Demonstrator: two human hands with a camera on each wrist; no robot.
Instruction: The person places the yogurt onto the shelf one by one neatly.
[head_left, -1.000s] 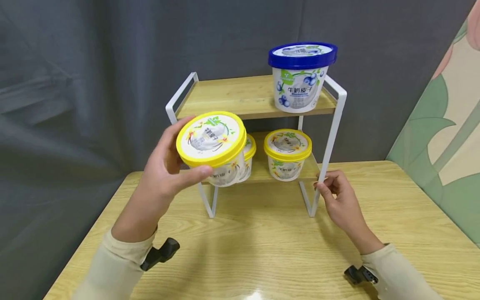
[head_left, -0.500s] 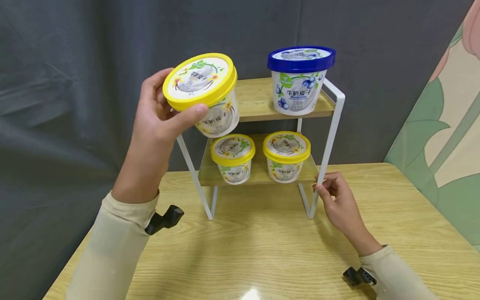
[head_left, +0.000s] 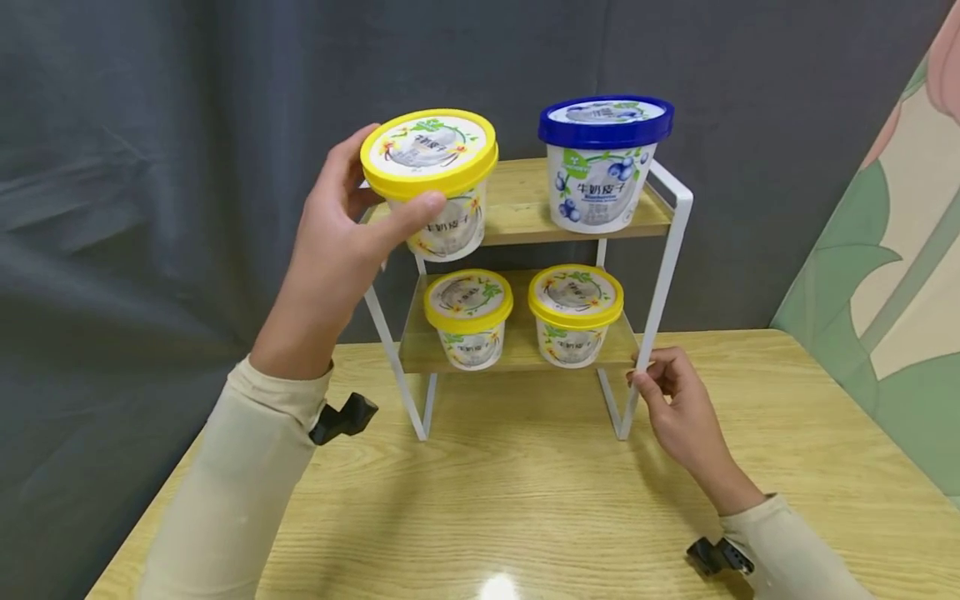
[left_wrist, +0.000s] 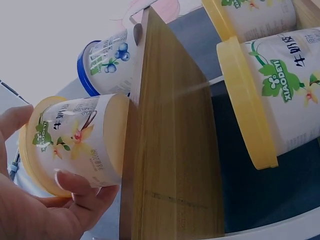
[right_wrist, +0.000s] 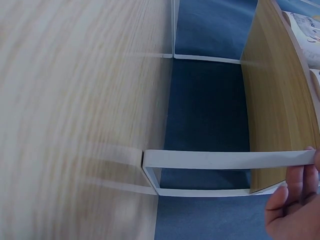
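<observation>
My left hand (head_left: pixel 341 212) grips a yellow-lidded tub (head_left: pixel 450 221) with vanilla flowers on its label, thumb in front and fingers behind. In the left wrist view the base of this tub (left_wrist: pixel 75 135) is right at the front edge of the upper shelf (left_wrist: pixel 172 150). To its right on that shelf stands a blue-lidded blueberry tub (head_left: pixel 600 179). Down at the lower right, my right hand (head_left: pixel 678 400) pinches the white metal leg of the rack (head_left: pixel 660 292), level with the lower shelf; the right wrist view shows the fingers (right_wrist: pixel 295 182) at that leg.
On the lower shelf (head_left: pixel 517 354) two more yellow-lidded tubs stand side by side, a left one (head_left: pixel 471 333) and a right one (head_left: pixel 573 329). The rack stands on a wooden table (head_left: pixel 510 492) before a dark grey curtain (head_left: pixel 225 125). A leaf-patterned panel (head_left: pixel 892 275) borders the right side.
My left hand has raised the yellow-lidded tub from in front of the lower shelf to the upper one, then moved it right and set it more upright. My right hand has stayed on the leg.
</observation>
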